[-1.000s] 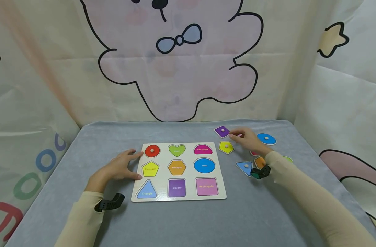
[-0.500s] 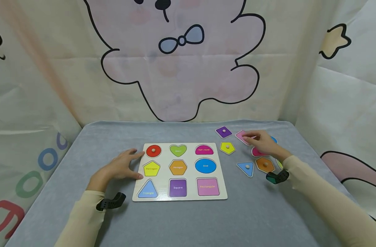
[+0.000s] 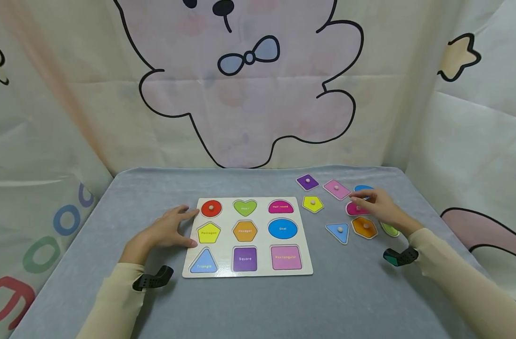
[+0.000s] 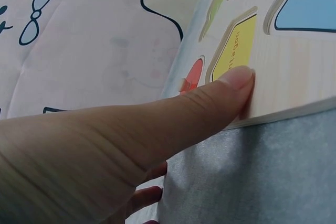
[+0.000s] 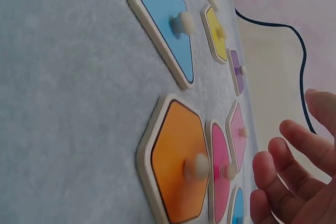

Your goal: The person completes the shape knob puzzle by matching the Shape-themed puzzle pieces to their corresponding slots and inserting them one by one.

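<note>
moved since the earlier frame: your right hand [image 3: 378, 206], shifted rightward off the pink rectangle piece [image 3: 335, 191], which now lies uncovered.

item, right hand: fingers loosely bent, tips apart, gripping none of the pieces; poised over the half-round piece [image 3: 354, 211] and partly hiding the blue oval piece [image 3: 361, 188] behind it.

item, left hand: thumb and fingers spread; thumb laid straight on the face of the puzzle board [image 3: 264, 272] beside its pentagon, fingertips at the upper left edge.

item, pink rectangle piece: flat on the grey-clothed counter [image 3: 258, 308], beyond the board's right side, knob up; long axis slanting, from far left to near right as you sit.

item, half-round piece: flat, just beyond the orange hexagon piece [image 3: 364, 230]; long axis roughly left to right.

item, blue oval piece: farther off, long axis left to right.

item, puzzle board: long axis left to right, lettering upright to you; red round piece [image 3: 211, 207] seated at its far left.

also on the counter: purple square piece [image 3: 307, 184], turned cornerwise; yellow pentagon piece [image 3: 313, 206]; blue triangle piece [image 3: 339, 232], one corner toward you; green piece [image 3: 390, 229], partly hidden by your right hand.
</note>
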Demonstrator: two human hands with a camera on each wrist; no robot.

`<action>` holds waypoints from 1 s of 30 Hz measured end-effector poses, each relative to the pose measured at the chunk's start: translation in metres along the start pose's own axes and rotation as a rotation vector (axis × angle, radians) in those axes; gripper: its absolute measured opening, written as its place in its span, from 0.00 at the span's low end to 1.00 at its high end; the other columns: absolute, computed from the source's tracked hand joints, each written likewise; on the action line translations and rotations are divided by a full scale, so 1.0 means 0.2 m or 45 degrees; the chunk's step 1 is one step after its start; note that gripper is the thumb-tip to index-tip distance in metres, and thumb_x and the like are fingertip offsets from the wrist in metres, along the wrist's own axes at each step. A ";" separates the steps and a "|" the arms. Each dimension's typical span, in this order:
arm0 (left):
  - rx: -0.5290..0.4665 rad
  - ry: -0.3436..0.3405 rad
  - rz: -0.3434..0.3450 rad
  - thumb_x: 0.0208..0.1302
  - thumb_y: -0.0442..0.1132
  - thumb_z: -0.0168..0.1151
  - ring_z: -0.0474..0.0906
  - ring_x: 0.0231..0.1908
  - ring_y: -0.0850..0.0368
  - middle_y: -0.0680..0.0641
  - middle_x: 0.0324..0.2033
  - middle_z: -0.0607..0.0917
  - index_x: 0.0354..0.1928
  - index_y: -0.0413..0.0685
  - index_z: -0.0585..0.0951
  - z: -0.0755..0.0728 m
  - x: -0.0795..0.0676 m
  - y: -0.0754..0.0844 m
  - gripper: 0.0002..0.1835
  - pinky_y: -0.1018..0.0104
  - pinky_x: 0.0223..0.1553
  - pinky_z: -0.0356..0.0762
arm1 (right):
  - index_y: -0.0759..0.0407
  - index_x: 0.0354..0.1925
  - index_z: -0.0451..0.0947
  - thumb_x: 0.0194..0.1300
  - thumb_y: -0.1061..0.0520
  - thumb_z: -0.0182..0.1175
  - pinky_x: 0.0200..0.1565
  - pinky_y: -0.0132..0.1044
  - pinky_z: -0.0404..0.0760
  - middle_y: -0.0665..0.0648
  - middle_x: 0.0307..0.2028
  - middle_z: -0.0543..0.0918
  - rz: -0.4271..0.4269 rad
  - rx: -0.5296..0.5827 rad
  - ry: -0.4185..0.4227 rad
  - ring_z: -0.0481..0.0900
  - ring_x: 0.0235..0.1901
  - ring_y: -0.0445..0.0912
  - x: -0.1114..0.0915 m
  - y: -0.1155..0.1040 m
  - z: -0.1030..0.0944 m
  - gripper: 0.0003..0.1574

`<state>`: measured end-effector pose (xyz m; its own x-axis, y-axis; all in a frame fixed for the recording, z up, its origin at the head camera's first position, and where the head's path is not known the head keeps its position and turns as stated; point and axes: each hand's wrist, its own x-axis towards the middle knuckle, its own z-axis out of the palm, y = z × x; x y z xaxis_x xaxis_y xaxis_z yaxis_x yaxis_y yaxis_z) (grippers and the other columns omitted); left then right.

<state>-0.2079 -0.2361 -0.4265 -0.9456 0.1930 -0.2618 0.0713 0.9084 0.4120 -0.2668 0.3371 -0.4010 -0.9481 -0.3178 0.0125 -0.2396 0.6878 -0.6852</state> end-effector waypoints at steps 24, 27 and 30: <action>0.020 -0.003 0.039 0.49 0.59 0.78 0.52 0.74 0.27 0.31 0.76 0.58 0.77 0.53 0.62 -0.01 -0.01 0.00 0.55 0.23 0.68 0.56 | 0.69 0.57 0.79 0.73 0.50 0.61 0.29 0.27 0.74 0.35 0.36 0.80 0.165 -0.026 0.213 0.72 0.31 0.37 -0.29 0.24 -0.05 0.26; 0.032 0.004 0.057 0.48 0.59 0.78 0.53 0.73 0.26 0.30 0.75 0.59 0.77 0.53 0.63 -0.01 -0.01 0.00 0.56 0.22 0.67 0.57 | 0.70 0.56 0.80 0.71 0.52 0.64 0.24 0.30 0.70 0.42 0.32 0.78 0.171 -0.041 0.223 0.69 0.28 0.40 -0.32 0.27 -0.06 0.25; 0.034 0.009 0.057 0.47 0.60 0.79 0.53 0.73 0.25 0.30 0.75 0.59 0.77 0.52 0.63 -0.01 -0.01 0.00 0.56 0.22 0.67 0.57 | 0.69 0.56 0.80 0.68 0.51 0.67 0.23 0.31 0.67 0.46 0.31 0.76 0.189 -0.052 0.237 0.68 0.27 0.41 -0.34 0.30 -0.06 0.27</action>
<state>-0.2065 -0.2372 -0.4252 -0.9436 0.2311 -0.2372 0.1219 0.9084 0.4000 -0.2189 0.4079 -0.4333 -0.9948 -0.0880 0.0509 -0.0996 0.7449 -0.6597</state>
